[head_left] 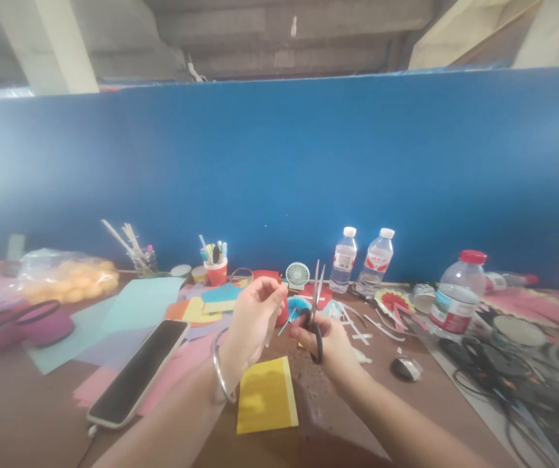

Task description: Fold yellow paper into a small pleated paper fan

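We note right hand point(332, 343), fingers gripping scissors point(315, 304) by black handles, blades pointing up, slightly parted. Left hand point(253, 315) near it, fingers narrow; whether they pinch anything, we cannot tell. Yellow paper sheet point(266, 396) lies flat on worktop point(323, 416), right of smartphone point(138, 374).

There are two hands point(253, 318), one pair of black-handled scissors point(314, 307), one phone point(140, 372) at left, one fan point(298, 275) and two white-capped bottles point(343, 262) far off, and one upright red-capped bottle point(459, 292) at right.
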`<state>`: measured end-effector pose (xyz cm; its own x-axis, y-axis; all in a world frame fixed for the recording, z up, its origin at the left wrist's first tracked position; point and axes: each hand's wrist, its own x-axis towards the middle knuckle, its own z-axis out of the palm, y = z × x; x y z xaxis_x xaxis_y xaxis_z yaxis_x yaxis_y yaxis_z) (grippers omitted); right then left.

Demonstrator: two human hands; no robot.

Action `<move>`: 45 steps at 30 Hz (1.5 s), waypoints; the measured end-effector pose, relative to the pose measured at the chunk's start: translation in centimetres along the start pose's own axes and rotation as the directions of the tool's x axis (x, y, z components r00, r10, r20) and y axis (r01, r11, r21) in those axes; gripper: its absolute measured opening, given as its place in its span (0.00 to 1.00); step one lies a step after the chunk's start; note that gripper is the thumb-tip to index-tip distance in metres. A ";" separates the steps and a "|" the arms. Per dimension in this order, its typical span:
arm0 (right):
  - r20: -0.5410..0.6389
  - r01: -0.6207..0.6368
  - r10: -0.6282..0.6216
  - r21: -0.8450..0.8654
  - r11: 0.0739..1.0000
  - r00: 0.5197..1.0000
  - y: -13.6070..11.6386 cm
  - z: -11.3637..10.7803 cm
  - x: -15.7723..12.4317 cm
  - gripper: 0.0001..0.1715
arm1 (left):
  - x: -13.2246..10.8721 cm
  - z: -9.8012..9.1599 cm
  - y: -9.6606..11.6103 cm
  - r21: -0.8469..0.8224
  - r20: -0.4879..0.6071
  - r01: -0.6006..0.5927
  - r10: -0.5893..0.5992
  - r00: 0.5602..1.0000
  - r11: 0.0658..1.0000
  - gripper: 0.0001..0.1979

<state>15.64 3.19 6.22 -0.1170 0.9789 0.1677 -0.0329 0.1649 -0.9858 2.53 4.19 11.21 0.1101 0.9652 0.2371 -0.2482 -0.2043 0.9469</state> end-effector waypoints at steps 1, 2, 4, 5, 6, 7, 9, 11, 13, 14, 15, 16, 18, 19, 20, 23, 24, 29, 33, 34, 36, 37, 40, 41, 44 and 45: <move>-0.011 -0.004 0.004 0.006 1.000 1.000 0.0 0.1 0.0 0.12 | 0.0 0.0 0.0 -0.021 -0.008 -0.006 0.006 1.000 1.000 0.08; -0.014 -0.012 0.012 0.019 1.000 1.000 0.0 0.2 -0.1 0.13 | -0.1 0.1 -0.1 -0.042 -0.017 -0.015 0.014 1.000 0.999 0.08; 0.005 -0.040 0.040 0.054 0.998 0.999 -0.1 0.6 -0.2 0.14 | -0.2 0.2 -0.1 -0.071 -0.039 -0.025 0.023 0.999 0.997 0.08; 0.019 -0.053 0.052 0.068 0.996 0.998 -0.1 0.9 -0.3 0.13 | -0.3 0.4 -0.1 -0.082 -0.046 -0.020 0.017 0.999 0.996 0.08; 0.025 -0.061 0.059 0.076 0.995 0.998 -0.1 1.1 -0.4 0.11 | -0.4 0.5 -0.2 -0.093 -0.049 -0.012 0.007 0.999 0.996 0.09; 0.021 -0.064 0.062 0.077 0.995 0.998 -0.1 1.4 -0.5 0.09 | -0.5 0.6 -0.2 -0.107 -0.047 -0.003 -0.002 0.999 0.994 0.09; -0.013 -0.055 0.056 0.065 0.996 0.998 0.0 1.8 -0.7 0.06 | -0.6 0.8 -0.3 -0.127 -0.040 0.003 -0.008 0.999 0.992 0.09; -0.049 -0.034 0.036 0.057 0.998 0.998 0.1 1.8 -0.8 0.06 | -0.6 1.0 -0.3 -0.127 -0.033 -0.015 0.011 0.999 0.992 0.08; -0.084 -0.008 0.015 0.078 0.997 0.996 0.3 1.6 -0.6 0.07 | -0.4 0.8 -0.3 -0.085 -0.057 -0.058 0.053 0.997 0.995 0.07; -0.112 0.005 0.006 0.101 0.995 0.994 0.3 1.3 -0.4 0.07 | -0.2 0.5 -0.2 -0.043 -0.081 -0.088 0.084 0.993 0.995 0.06; -0.142 0.016 0.003 0.127 0.992 0.990 0.4 1.0 -0.2 0.08 | 0.1 0.1 -0.1 0.015 -0.108 -0.117 0.118 0.987 0.993 0.06; -0.173 0.027 0.000 0.153 0.988 0.985 0.4 0.6 0.1 0.09 | 0.3 -0.3 0.0 0.093 -0.128 -0.143 0.154 0.980 0.985 0.07; -0.222 0.063 -0.021 0.184 0.981 0.975 0.3 -0.3 0.6 0.10 | 0.8 -1.4 0.4 0.295 -0.101 -0.156 0.193 0.976 0.943 0.10; -0.239 0.082 -0.037 0.184 0.979 0.970 0.1 -0.7 0.8 0.10 | 1.0 -1.9 0.6 0.410 -0.051 -0.143 0.180 0.982 0.901 0.11; -0.243 0.094 -0.050 0.173 0.980 0.969 -0.1 -1.1 1.0 0.10 | 1.2 -2.3 0.8 0.524 -0.003 -0.135 0.161 0.987 0.841 0.12; -0.200 0.064 -0.047 0.078 0.995 0.979 -1.0 -2.0 1.1 0.08 | 1.0 -2.6 1.4 0.814 0.037 -0.220 0.330 0.943 0.538 0.14; -0.179 0.046 -0.039 0.035 0.998 0.983 -1.2 -2.1 1.1 0.07 | 0.7 -2.4 1.6 0.871 0.068 -0.267 0.438 0.897 0.412 0.13; -0.063 0.080 -0.086 -0.099 0.992 0.994 -1.6 -1.8 0.6 0.03 | -0.8 -0.3 1.2 0.854 0.374 -0.436 0.248 0.894 0.285 0.08; -0.082 0.116 -0.124 -0.103 0.988 0.989 -1.3 -1.6 0.5 0.08 | -1.0 -0.1 0.8 0.823 0.265 -0.218 -0.015 0.964 0.525 0.11; -0.108 0.128 -0.138 -0.100 0.987 0.985 -1.3 -1.7 0.5 0.09 | -0.8 -0.3 0.8 0.801 0.240 -0.180 -0.031 0.970 0.571 0.11; -0.110 0.161 -0.173 -0.115 0.980 0.979 -1.2 -2.0 0.6 0.12 | -0.4 -0.8 0.9 0.728 0.211 -0.124 -0.049 0.976 0.674 0.13; -0.068 0.174 -0.186 -0.149 0.973 0.980 -1.2 -2.1 0.6 0.12 | -0.2 -1.0 1.1 0.675 0.199 -0.094 -0.058 0.978 0.732 0.13; 0.126 0.180 -0.147 -0.310 0.934 0.981 -1.0 -2.2 0.5 0.12 | 0.1 -1.2 1.5 0.517 0.167 -0.024 -0.073 0.983 0.856 0.13; 0.181 0.167 -0.108 -0.354 0.920 0.978 -0.9 -2.1 0.4 0.12 | 0.2 -1.2 1.6 0.488 0.159 -0.021 -0.065 0.985 0.872 0.12; 0.267 0.128 -0.015 -0.410 0.903 0.964 -0.7 -1.6 0.1 0.13 | 0.1 -1.1 2.0 0.485 0.135 -0.032 -0.039 0.990 0.874 0.11; 0.281 0.121 0.000 -0.414 0.902 0.960 -0.7 -1.4 0.0 0.14 | 0.0 -1.1 2.0 0.495 0.131 -0.025 -0.047 0.990 0.868 0.11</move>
<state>17.09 3.22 6.83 -0.3909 0.9056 0.1644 0.3673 0.3173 -0.8743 0.99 3.99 12.91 0.2471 0.9439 0.2190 0.2585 -0.2820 0.9239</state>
